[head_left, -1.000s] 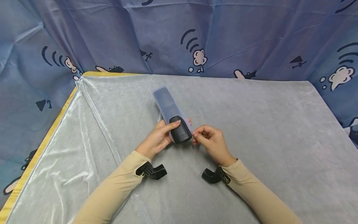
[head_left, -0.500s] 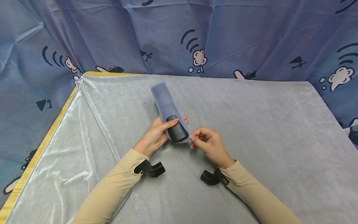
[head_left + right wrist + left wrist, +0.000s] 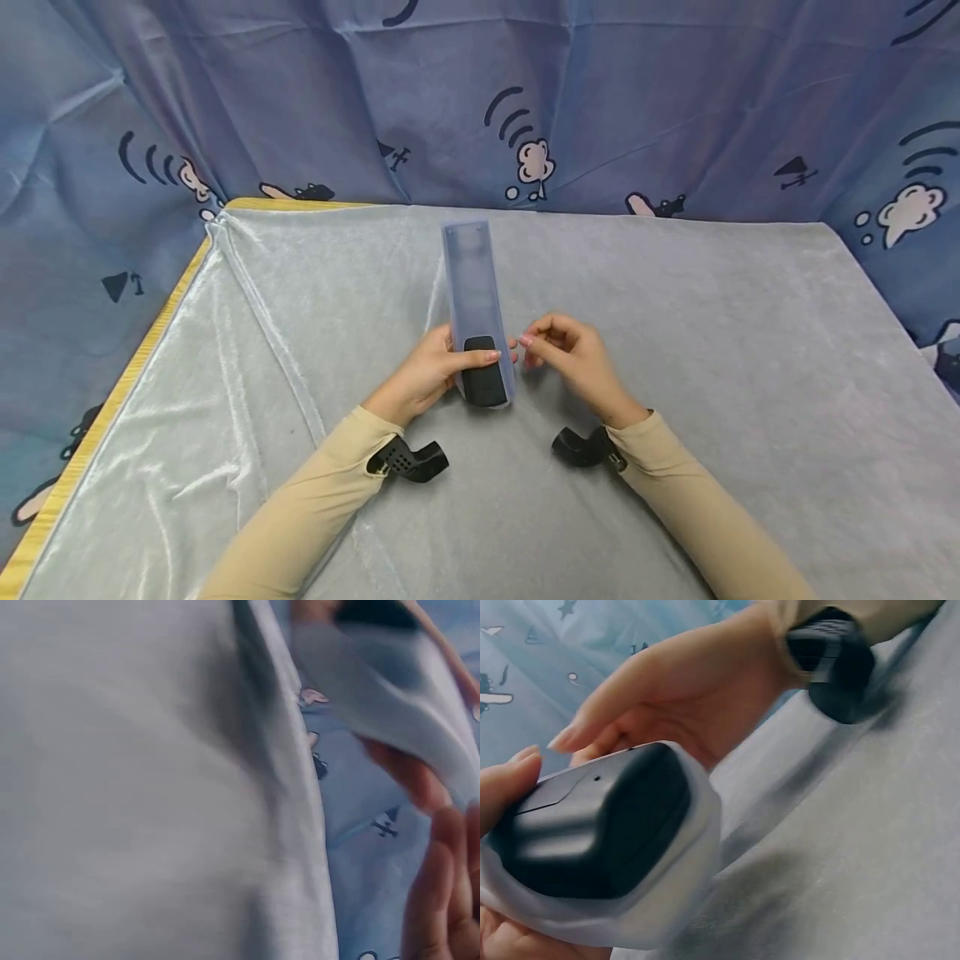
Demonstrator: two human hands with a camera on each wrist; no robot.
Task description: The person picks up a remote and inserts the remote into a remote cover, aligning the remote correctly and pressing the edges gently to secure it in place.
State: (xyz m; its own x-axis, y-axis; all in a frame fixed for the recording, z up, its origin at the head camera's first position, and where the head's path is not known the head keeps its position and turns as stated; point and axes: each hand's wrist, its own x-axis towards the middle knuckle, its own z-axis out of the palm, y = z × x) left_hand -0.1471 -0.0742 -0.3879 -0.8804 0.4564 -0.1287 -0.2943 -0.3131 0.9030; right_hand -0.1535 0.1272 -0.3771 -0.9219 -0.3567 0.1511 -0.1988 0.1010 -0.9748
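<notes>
A black remote control (image 3: 483, 383) sits in a frosted, see-through sleeve (image 3: 472, 275), its near end bare and the far part covered. My left hand (image 3: 431, 371) holds both, thumb across the black face and fingers round the back. In the left wrist view the remote's rounded end (image 3: 585, 832) shows a seam and a small dot, with the sleeve (image 3: 694, 855) wrapped beneath it. Just right of the sleeve's edge is my right hand (image 3: 570, 358), fingers loosely bent, nothing visible in them. The right wrist view has its fingertips (image 3: 435, 870) close to the sleeve and left fingers.
A table with a pale grey velvet cloth (image 3: 712, 350) lies under both hands, creased at the left. Its yellow edge (image 3: 112, 375) shows on that side. A blue printed curtain (image 3: 637, 100) hangs behind and at the sides.
The remote and sleeve have swung from a leftward tilt to nearly straight ahead, with the near end lower. My right hand has moved slightly up and right, away from the sleeve's near corner.
</notes>
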